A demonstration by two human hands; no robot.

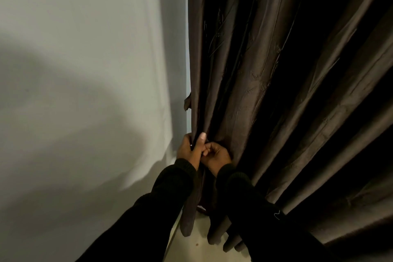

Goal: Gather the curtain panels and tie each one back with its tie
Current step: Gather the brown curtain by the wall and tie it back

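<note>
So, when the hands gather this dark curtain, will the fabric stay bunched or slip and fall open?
The curtain hangs in soft deep folds, so it is probably floppy and would spread again if released. Its faint sheen suggests it may be somewhat slippery. Both the left hand and the right hand grip it.

No readable text, label or number shows anywhere.

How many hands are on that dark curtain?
2. The left hand grips the curtain at its edge by the wall; the right hand grips folds beside it.
</note>
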